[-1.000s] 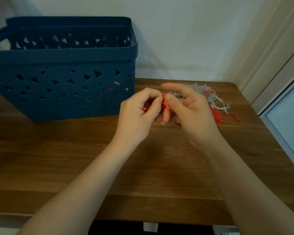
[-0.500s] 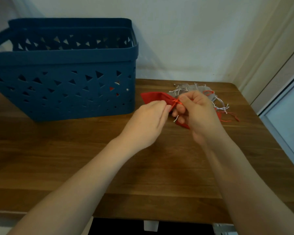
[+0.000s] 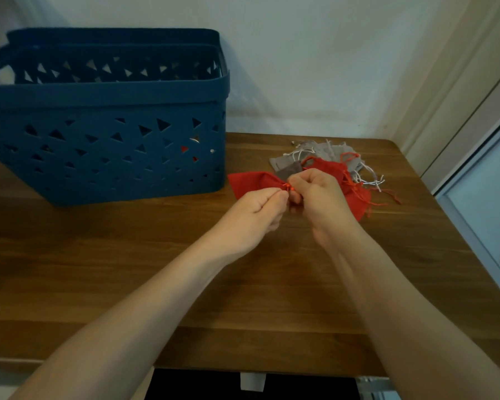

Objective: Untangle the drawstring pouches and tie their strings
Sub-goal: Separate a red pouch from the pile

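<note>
A red drawstring pouch point(image 3: 250, 181) is held above the wooden table, its body pointing left toward the basket. My left hand point(image 3: 254, 215) pinches the orange string point(image 3: 286, 186) at the pouch's gathered neck. My right hand point(image 3: 318, 197) pinches the same string from the right, fingers curled. Just behind my right hand lies a tangled pile of pouches: another red pouch point(image 3: 355, 194), grey pouches point(image 3: 289, 166) and loose white strings point(image 3: 367, 176). My right hand covers part of the pile.
A large blue plastic basket point(image 3: 104, 140) with triangular cut-outs stands at the back left of the wooden table point(image 3: 127, 255). The wall runs close behind. The table's right edge meets a door frame point(image 3: 474, 157); its front edge is near my forearms.
The red pouch has come free of my hands and now stretches out to the left. Both hands moved together slightly down and stay pinching the string at its neck.
</note>
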Demonstrator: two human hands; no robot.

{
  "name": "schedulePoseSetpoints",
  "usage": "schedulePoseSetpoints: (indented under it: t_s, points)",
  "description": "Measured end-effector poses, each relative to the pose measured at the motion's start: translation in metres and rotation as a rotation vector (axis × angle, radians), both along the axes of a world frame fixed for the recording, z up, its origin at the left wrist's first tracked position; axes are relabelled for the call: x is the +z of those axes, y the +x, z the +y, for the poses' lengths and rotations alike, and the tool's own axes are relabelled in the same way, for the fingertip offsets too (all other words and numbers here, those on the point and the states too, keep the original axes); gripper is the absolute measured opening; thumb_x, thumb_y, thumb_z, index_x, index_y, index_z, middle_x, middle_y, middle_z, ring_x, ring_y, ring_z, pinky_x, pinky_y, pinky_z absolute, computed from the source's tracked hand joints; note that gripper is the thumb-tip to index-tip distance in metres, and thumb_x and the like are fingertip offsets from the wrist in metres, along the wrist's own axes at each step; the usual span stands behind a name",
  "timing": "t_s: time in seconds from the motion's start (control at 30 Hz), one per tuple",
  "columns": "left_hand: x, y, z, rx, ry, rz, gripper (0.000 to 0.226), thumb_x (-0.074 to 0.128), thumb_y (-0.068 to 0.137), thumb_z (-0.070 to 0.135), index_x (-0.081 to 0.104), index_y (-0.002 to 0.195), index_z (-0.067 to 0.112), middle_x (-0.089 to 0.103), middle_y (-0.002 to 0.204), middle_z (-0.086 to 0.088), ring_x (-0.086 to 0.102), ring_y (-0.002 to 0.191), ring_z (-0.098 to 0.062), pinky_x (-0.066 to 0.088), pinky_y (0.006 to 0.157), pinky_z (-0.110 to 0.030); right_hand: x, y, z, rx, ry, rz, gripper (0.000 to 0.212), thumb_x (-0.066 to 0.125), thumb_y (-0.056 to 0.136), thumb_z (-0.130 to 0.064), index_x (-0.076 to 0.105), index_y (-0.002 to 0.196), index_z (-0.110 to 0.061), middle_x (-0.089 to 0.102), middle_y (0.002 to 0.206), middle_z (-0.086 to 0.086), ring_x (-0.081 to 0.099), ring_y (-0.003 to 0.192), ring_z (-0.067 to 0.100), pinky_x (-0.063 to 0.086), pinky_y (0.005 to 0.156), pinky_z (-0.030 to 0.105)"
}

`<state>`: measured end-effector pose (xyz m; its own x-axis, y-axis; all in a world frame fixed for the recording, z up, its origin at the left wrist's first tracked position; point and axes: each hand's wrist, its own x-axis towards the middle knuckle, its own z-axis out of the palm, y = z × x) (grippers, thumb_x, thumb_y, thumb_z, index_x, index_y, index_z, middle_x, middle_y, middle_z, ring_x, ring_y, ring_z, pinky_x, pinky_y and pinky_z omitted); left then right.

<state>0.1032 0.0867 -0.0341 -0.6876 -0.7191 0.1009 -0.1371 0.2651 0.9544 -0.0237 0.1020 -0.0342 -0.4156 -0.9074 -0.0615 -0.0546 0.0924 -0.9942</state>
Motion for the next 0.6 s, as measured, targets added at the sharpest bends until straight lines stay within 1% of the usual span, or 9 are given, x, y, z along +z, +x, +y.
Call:
schedulePoseSetpoints:
  t_s: [0.1,0.17,0.23,0.3,0.37,0.4,0.47,0.53,0.6]
  points:
    - [0.003,0.001,0.002,0.0,-0.095,0.001,0.036,0.035,0.101,0.023,0.043,0.066,0.021,0.038,0.055,0.01,0.036,0.054,-0.014,0.032,0.055,-0.026,0.003,-0.001,0.0,0.009,-0.024,0.013,0.019,0.048,0.095,-0.012,0.057,0.079,-0.015,0.048,0.049,-0.01,0.047,0.051,0.006,0.043,0.056,0.023]
    - [0.008,0.005,-0.001,0.08,-0.301,-0.03,0.036,0.039,0.1,0.024,0.047,0.066,0.03,0.046,0.059,0.015,0.044,0.056,-0.002,0.034,0.056,-0.013,0.008,-0.005,0.002,0.08,-0.066,-0.072,0.021,0.048,0.095,-0.012,0.056,0.076,-0.016,0.046,0.046,-0.01,0.047,0.05,0.006,0.042,0.058,0.023]
    - [0.015,0.011,-0.007,0.217,-0.452,-0.013,0.032,0.041,0.097,0.03,0.049,0.066,0.035,0.049,0.078,0.019,0.049,0.073,0.004,0.036,0.066,-0.008,0.015,-0.009,0.003,0.147,-0.117,-0.172,0.022,0.048,0.094,-0.009,0.055,0.074,-0.014,0.043,0.044,-0.01,0.046,0.049,0.007,0.038,0.058,0.024]
    - [0.02,0.016,-0.016,0.333,-0.492,-0.01,0.029,0.035,0.094,0.037,0.054,0.074,0.027,0.045,0.103,0.017,0.044,0.094,0.008,0.033,0.082,-0.006,0.02,-0.012,0.001,0.222,-0.157,-0.223,0.021,0.045,0.095,-0.007,0.054,0.076,-0.012,0.043,0.044,-0.009,0.044,0.047,0.006,0.038,0.056,0.022]
    - [0.024,0.018,-0.024,0.404,-0.552,-0.101,0.029,0.035,0.092,0.044,0.055,0.099,0.024,0.04,0.118,0.015,0.038,0.109,0.0,0.028,0.094,-0.021,0.028,-0.012,-0.002,0.309,-0.201,-0.23,0.021,0.043,0.095,-0.007,0.054,0.078,-0.011,0.044,0.046,-0.009,0.044,0.047,0.005,0.041,0.056,0.021]
    - [0.028,0.018,-0.025,0.407,-0.582,-0.173,0.034,0.038,0.09,0.045,0.052,0.113,0.023,0.039,0.119,0.015,0.034,0.114,-0.004,0.025,0.095,-0.027,0.034,-0.01,-0.005,0.343,-0.227,-0.226,0.021,0.042,0.095,-0.007,0.054,0.079,-0.011,0.044,0.046,-0.009,0.044,0.047,0.005,0.042,0.056,0.02]
    - [0.035,0.019,-0.029,0.396,-0.631,-0.252,0.041,0.046,0.089,0.042,0.048,0.125,0.023,0.043,0.115,0.016,0.031,0.121,-0.009,0.019,0.093,-0.027,0.047,-0.004,-0.01,0.356,-0.284,-0.233,0.021,0.042,0.095,-0.006,0.053,0.079,-0.01,0.043,0.046,-0.009,0.043,0.046,0.004,0.042,0.055,0.018]
    - [0.042,0.021,-0.034,0.434,-0.703,-0.202,0.036,0.05,0.09,0.037,0.053,0.122,0.022,0.05,0.111,0.014,0.037,0.121,-0.013,0.022,0.092,-0.029,0.058,0.002,-0.017,0.331,-0.336,-0.282,0.02,0.041,0.095,-0.005,0.051,0.078,-0.009,0.041,0.044,-0.009,0.042,0.045,0.004,0.041,0.053,0.017]
    - [0.051,0.025,-0.037,0.473,-0.736,-0.069,0.028,0.052,0.09,0.032,0.054,0.116,0.023,0.056,0.102,0.017,0.051,0.108,-0.007,0.035,0.09,-0.027,0.069,0.008,-0.024,0.315,-0.389,-0.326,0.02,0.039,0.096,-0.006,0.052,0.081,-0.008,0.042,0.046,-0.008,0.043,0.047,0.006,0.042,0.052,0.017]
